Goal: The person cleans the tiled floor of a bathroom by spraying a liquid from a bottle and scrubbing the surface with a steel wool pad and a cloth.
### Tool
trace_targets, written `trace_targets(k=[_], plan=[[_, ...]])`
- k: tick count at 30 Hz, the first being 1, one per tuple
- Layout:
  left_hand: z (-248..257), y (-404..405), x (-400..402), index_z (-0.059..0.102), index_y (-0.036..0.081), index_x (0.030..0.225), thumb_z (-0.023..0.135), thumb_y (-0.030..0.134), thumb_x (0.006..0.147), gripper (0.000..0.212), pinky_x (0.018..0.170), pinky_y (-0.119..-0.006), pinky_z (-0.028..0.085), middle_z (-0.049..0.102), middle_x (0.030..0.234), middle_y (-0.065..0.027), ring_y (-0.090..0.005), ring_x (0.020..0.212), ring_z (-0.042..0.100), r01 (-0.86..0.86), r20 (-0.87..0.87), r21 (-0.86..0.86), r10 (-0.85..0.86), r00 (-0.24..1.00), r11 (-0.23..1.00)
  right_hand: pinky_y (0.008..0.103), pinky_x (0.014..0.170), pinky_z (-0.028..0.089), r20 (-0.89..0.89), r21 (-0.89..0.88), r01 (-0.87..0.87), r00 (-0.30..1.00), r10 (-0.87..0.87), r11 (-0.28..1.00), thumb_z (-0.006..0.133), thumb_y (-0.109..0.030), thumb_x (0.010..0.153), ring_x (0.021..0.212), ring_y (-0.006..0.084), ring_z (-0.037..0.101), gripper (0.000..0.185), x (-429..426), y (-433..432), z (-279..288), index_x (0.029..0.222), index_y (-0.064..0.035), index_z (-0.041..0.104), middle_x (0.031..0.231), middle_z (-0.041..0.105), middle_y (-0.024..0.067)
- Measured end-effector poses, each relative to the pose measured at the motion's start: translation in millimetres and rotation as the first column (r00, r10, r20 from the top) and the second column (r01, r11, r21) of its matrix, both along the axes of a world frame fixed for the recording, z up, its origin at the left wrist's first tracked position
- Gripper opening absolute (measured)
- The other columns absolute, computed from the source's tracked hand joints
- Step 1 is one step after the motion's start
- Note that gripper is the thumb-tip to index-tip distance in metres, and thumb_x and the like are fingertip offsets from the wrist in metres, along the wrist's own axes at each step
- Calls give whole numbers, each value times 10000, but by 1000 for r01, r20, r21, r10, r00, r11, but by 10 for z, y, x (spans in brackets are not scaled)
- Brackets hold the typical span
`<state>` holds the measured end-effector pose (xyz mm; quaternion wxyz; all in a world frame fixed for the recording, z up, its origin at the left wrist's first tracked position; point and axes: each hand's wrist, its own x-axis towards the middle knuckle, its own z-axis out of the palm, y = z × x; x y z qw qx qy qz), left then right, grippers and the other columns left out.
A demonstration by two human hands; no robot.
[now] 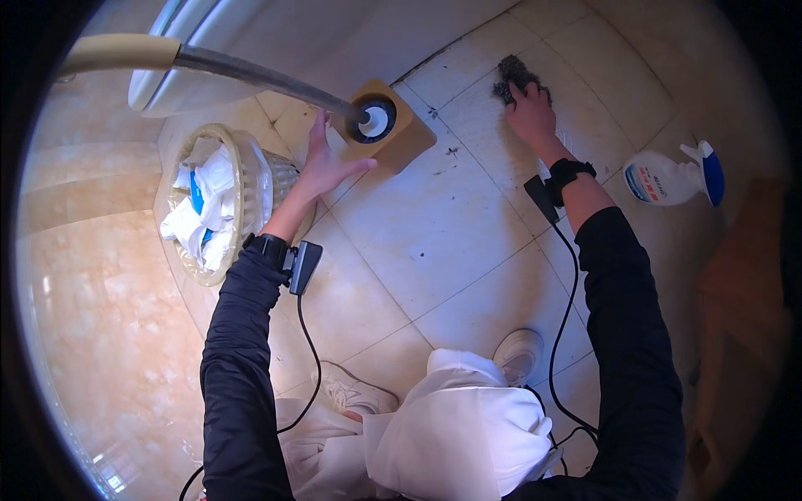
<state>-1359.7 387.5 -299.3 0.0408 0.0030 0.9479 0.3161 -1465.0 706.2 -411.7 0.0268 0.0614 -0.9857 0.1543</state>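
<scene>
My left hand is beside a tan toilet-brush holder, its thumb and fingers spread around the near left side. The thumb tip overlaps the holder's lower edge; whether it touches cannot be told. A long metal handle with a beige grip rises from the holder's round opening. On the tiled floor, my right hand presses down on a dark, shaggy scouring pad, apparently steel wool. The pad is partly hidden under my fingers. Wet-looking streaks show around it.
A wastebasket with white tissues leans close to my left wrist. To the right, a spray bottle with a blue-and-white trigger head lies on the floor. White fixtures border the far side. Cables hang from both wrist devices.
</scene>
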Motion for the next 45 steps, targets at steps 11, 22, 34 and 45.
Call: trace_targets(k=[11,22,34,45], plan=[[-154,224,-179,143,10,1239,753,300,488,1011,956,-375,216,224,1183,-188,-307,1115,240,34,-173,-90,-50,984,995,392,763,421,-79,-17,-97,992,96,995,461,-206,716,941,302,418,415,384,200,39,1121,-118,463,975,434,131],[140,770,-660,105,-25,1264,736,314,511,1039,951,-360,247,266,1179,-201,-312,1119,280,207,-233,203,-158,960,957,369,688,432,-50,-52,-92,995,89,994,502,-167,679,866,272,434,412,1166,662,163,1087,-115,480,914,440,105],[7,2374,-2318,378,-25,1081,726,262,518,721,848,-309,368,506,979,-154,-235,935,488,458,-476,31,-390,788,888,383,711,410,83,-92,196,979,-188,976,501,-180,681,884,270,425,445,1551,1154,236,1116,-106,454,936,428,104],[-321,3111,-2683,16,13,1273,754,364,458,1154,945,-377,254,196,1189,-259,-355,1117,236,325,-334,26,-298,894,946,370,702,419,122,-144,233,969,-217,962,508,-145,665,863,276,426,414,1432,1221,294,1073,-84,494,887,425,111]])
